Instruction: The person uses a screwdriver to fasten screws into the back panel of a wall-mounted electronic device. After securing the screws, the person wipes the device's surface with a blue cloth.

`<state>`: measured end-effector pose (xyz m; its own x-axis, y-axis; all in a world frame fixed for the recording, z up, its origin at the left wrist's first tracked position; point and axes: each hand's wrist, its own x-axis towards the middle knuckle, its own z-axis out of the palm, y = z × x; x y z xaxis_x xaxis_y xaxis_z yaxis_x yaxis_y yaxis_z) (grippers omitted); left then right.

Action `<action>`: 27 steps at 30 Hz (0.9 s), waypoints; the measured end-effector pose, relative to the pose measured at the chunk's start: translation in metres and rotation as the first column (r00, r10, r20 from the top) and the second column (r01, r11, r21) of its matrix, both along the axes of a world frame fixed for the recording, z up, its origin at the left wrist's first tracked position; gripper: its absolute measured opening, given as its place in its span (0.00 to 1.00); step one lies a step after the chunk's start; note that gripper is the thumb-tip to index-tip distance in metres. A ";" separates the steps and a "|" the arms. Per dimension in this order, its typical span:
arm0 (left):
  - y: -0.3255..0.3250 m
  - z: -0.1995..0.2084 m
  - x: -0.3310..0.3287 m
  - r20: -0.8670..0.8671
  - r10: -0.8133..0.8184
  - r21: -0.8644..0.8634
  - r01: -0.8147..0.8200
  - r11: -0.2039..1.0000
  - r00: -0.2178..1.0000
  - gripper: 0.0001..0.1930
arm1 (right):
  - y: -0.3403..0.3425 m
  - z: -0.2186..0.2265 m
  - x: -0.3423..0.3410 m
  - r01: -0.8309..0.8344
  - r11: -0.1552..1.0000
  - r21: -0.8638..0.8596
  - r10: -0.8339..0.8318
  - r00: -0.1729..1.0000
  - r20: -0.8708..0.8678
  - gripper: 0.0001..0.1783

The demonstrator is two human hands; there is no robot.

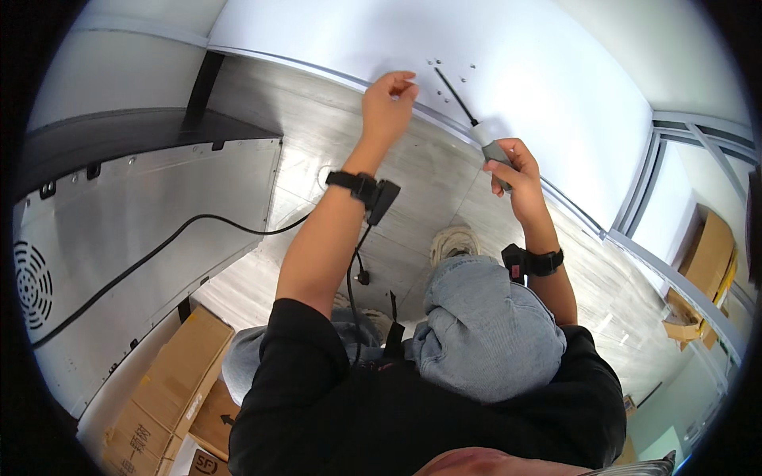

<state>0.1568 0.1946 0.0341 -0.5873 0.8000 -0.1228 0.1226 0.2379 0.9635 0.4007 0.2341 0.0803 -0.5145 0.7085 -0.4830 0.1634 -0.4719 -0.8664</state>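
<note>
My right hand (516, 170) is closed round the grey handle of a screwdriver (456, 96). Its black shaft slants up and left over a white panel (548, 119), with the tip among several small screws (439, 93) on that panel. To the left of the tip is my left hand (389, 107), just over the panel's near edge. Its thumb and fingers are curled toward each other in a loose pinch. Anything between those fingertips is too small to make out. Whether the screwdriver tip touches the panel cannot be told.
A metal cabinet (159, 214) with a vent stands at left, crossed by a black cable (198, 216) that runs toward my left wrist. Cardboard boxes (163, 381) lie at lower left. A metal frame (683, 285) and an opened carton (706, 254) are at right. My knees are bent below.
</note>
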 end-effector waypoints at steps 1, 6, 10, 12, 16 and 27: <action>0.010 -0.005 -0.001 -0.144 0.011 -0.024 -0.015 1.000 0.990 0.11 | 0.002 -0.004 0.005 0.021 1.000 0.015 -0.021 1.000 -0.002 0.12; 0.044 -0.029 -0.003 -0.411 -0.100 -0.060 0.083 0.995 0.906 0.11 | 0.011 -0.016 0.013 0.091 0.996 0.018 -0.090 0.996 -0.027 0.12; 0.057 -0.034 0.000 -0.494 -0.079 -0.148 0.005 0.989 0.866 0.10 | 0.013 -0.016 0.011 0.077 0.997 0.016 -0.077 0.997 -0.009 0.12; 0.059 -0.036 0.000 -0.511 -0.059 -0.159 -0.026 0.987 0.857 0.08 | 0.014 -0.017 0.010 0.045 0.999 0.024 -0.045 0.999 -0.002 0.12; 0.055 -0.036 -0.005 -0.403 -0.037 -0.123 -0.014 0.992 0.915 0.06 | 0.014 -0.019 0.006 0.001 0.999 0.039 -0.002 1.000 0.014 0.14; -0.038 -0.003 -0.027 0.904 0.064 0.066 -0.283 0.957 0.424 0.06 | -0.003 -0.017 -0.028 -0.201 0.977 0.076 0.199 0.979 0.040 0.18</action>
